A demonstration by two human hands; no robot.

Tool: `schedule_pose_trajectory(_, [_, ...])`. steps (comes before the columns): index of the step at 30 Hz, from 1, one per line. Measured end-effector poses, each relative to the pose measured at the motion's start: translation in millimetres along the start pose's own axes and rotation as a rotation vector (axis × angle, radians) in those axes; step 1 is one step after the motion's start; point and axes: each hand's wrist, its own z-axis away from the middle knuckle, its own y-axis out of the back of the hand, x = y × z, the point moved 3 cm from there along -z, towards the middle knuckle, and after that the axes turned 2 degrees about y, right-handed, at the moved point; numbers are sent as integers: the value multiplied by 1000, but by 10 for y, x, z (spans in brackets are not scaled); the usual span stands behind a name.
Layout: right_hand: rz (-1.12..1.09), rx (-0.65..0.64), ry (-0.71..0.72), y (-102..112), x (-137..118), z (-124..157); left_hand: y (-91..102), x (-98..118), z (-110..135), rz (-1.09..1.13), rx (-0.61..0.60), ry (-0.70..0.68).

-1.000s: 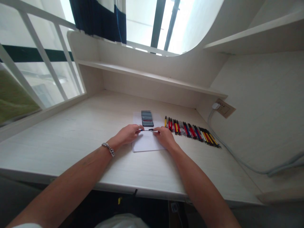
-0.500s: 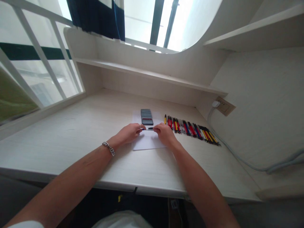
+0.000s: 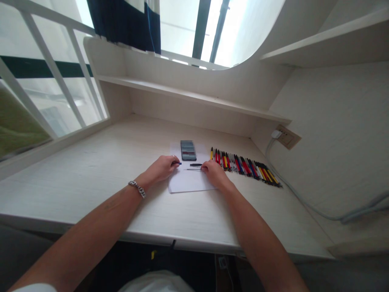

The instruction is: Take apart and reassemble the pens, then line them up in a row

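My left hand [image 3: 164, 167] is closed over the left edge of the white paper [image 3: 190, 182], pinching a small blue pen part [image 3: 180, 163] whose tip shows past the fingers. Opposite it, my right hand [image 3: 213, 172] pinches a thin, dark rod like a pen refill [image 3: 193, 169], which points left over the sheet. A black pen piece [image 3: 195, 164] lies on the paper just beyond the refill, its right end close to my right fingers. The rest of the blue part is hidden in my left hand.
A phone [image 3: 188, 151] lies at the paper's far edge, its screen pixelated. To the right, a row of several pens [image 3: 246, 166] in red, yellow, blue and black stretches toward the wall. A white cable [image 3: 291, 188] runs down from a wall socket [image 3: 288, 137].
My hands have drawn apart: the left moved left with the blue part, the right slightly right. The thin refill now shows bare between them.
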Motion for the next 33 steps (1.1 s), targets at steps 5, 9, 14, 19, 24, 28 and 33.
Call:
schedule_pose_trajectory(5, [-30, 101, -1, 37, -95, 22, 21, -2, 13, -14, 19, 24])
schedule_pose_trajectory(9, [-427, 102, -63, 10, -251, 22, 14, 28, 11, -49, 97, -55])
schedule_pose_trajectory(14, [-1084, -80, -294, -181, -463, 72, 17, 218, 42, -87, 158, -288])
schedule_pose_trajectory(19, [-1418, -201, -348, -243, -538, 112, 46, 357, 85, -67, 125, -370])
schedule_pose_trajectory(24, [-1376, -200, -378, -216, -456, 76, 22, 275, 53, -60, 128, -327])
schedule_pose_trajectory(28, [-1133, -96, -323, -133, -311, 47, 0, 142, 10, -21, 106, -175])
schedule_pose_trajectory(33, [-576, 38, -27, -21, -245, 91, -27, 66, -4, 79, 37, -58])
